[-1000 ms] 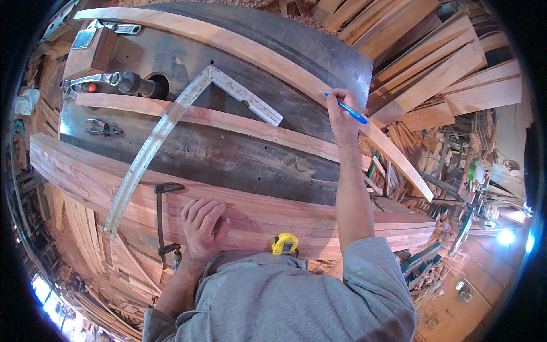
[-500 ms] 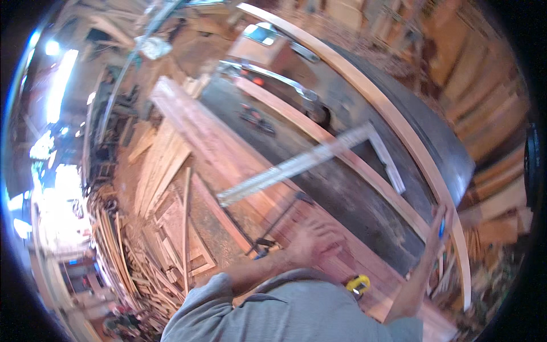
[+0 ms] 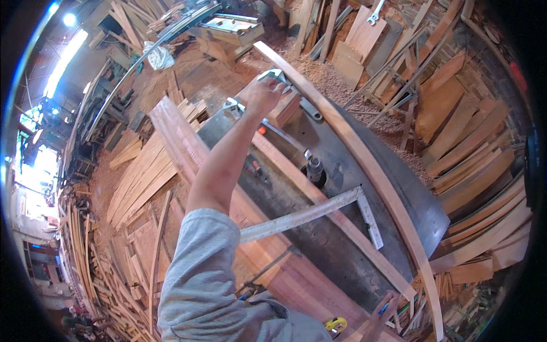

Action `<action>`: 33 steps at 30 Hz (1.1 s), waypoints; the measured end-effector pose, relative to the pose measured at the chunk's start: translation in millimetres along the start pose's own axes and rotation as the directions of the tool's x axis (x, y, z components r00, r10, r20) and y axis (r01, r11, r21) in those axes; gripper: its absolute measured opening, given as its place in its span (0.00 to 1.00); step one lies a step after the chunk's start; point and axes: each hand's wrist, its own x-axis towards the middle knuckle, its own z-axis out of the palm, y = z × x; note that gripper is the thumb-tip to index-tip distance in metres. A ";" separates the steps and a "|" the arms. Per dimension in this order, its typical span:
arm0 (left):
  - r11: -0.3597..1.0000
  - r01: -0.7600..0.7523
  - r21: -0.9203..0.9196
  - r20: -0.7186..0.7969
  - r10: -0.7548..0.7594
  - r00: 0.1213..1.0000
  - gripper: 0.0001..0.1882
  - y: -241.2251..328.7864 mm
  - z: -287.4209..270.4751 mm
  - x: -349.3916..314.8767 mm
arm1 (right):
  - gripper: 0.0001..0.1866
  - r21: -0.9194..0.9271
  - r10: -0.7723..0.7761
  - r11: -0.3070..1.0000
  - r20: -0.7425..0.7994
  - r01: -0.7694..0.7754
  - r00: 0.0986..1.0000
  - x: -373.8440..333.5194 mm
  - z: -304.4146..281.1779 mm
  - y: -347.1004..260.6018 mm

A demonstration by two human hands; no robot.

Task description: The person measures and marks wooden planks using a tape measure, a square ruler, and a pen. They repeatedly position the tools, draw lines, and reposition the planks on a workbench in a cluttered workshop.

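My left hand [image 3: 265, 96] reaches to the far end of the dark metal table [image 3: 353, 285]. Its fingers are apart over a reddish wood block [image 3: 285, 109], beside a pale shiny object [image 3: 270, 74] of unclear kind. Down at the right, my right hand [image 3: 388, 303] is closed around a slim blue pen-like thing [image 3: 383, 309], beside the near end of a straight wooden strip [image 3: 342, 219]. Across that strip lies an L-shaped metal square [image 3: 296, 218]. A long curved wooden strip [image 3: 370, 165] runs along the table's right side.
A thick reddish plank [image 3: 307, 279] lies along the table's left side, with a yellow tape measure [image 3: 336, 326] near me. A metal bar tool [image 3: 285, 135] and a dark round fitting [image 3: 315, 174] stand mid-table. Curved boards [image 3: 484, 165] lean at right; loose timber [image 3: 142, 188] lies at left.
My left hand has moved from the near plank out to the block at the far end. The square has shifted nearer and lower in view. My right hand still holds the blue thing.
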 end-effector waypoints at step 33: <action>0.429 0.683 -0.591 0.762 0.017 0.648 0.16 101.5 -21.9 -286.8 | 0.08 -0.007 -0.221 0.973 -0.306 0.229 0.926 0.7 2.4 -36.1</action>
